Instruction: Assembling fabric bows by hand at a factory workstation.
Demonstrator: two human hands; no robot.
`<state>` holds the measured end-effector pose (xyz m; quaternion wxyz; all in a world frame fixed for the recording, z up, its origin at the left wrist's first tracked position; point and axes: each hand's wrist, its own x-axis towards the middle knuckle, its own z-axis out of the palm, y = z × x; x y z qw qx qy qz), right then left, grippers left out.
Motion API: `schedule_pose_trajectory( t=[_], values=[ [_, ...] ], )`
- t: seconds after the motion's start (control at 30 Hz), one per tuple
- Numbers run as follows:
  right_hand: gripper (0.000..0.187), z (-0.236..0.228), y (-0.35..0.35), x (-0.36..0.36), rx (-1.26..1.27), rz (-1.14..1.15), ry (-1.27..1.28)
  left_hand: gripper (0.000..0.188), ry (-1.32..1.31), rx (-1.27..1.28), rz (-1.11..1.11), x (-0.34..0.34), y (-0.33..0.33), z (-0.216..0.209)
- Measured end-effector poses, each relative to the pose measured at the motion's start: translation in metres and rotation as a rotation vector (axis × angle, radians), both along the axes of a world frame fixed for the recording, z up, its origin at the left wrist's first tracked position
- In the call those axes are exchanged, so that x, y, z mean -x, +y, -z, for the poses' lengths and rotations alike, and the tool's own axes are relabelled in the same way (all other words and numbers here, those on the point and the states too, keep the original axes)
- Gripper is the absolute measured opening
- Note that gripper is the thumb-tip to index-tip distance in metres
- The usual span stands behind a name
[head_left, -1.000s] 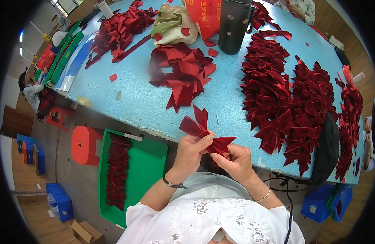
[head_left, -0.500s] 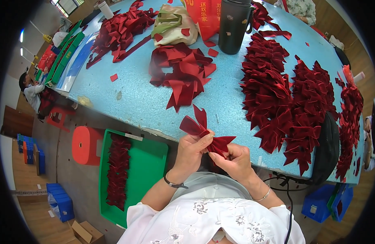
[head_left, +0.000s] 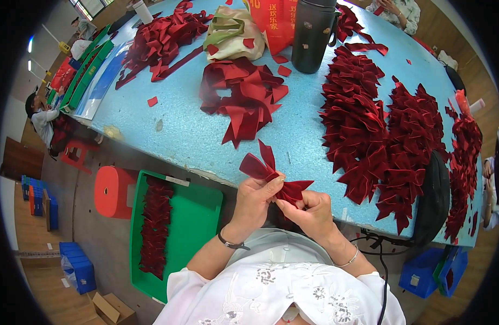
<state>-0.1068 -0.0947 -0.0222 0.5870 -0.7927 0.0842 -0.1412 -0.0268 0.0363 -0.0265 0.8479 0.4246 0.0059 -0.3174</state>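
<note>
A dark red velvet ribbon bow [head_left: 292, 189] is between my two hands, just over the table's near edge. My left hand [head_left: 255, 199] pinches it at the gathered middle, thumb on top. With thumb and bent fingers my right hand [head_left: 310, 212] grips its lower right side. Two ribbon ends stand up above my left thumb, and a flared part spreads to the right. Beyond my hands lies a loose heap of red ribbon [head_left: 244, 97]. Rows of finished-looking bows [head_left: 352, 119] lie to the right on the blue table [head_left: 179, 127]. My fingertips under the bow are hidden.
A black tumbler [head_left: 309, 38], a cream cloth bag [head_left: 233, 40] and another ribbon pile [head_left: 165, 40] stand farther back. At lower left, a green tray [head_left: 190, 222] holds a row of bows beside a red stool [head_left: 113, 192]. A black bag [head_left: 432, 200] hangs at the right edge. Other people sit around.
My hands and the bow stay almost in place, with only a slight shift of the right fingers. At the far right back, a person's hands have come into view.
</note>
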Motion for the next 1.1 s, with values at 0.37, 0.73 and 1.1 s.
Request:
schedule_pose_trajectory(
  t=[0.37, 0.73, 1.1],
  values=[
    [0.012, -0.011, -0.007, 0.011, -0.371, -0.043, 0.046, 0.018, 0.056, 0.015, -0.020, -0.010, 0.002, -0.009],
    [0.031, -0.016, -0.023, 0.009, -0.414, 0.035, -0.129, 0.019, -0.069, 0.067, 0.121, -0.009, 0.003, -0.029],
    [0.013, -0.011, -0.023, 0.021, -0.507, -0.035, 0.041, 0.023, -0.036, 0.048, 0.055, 0.004, -0.009, -0.027]
  ],
)
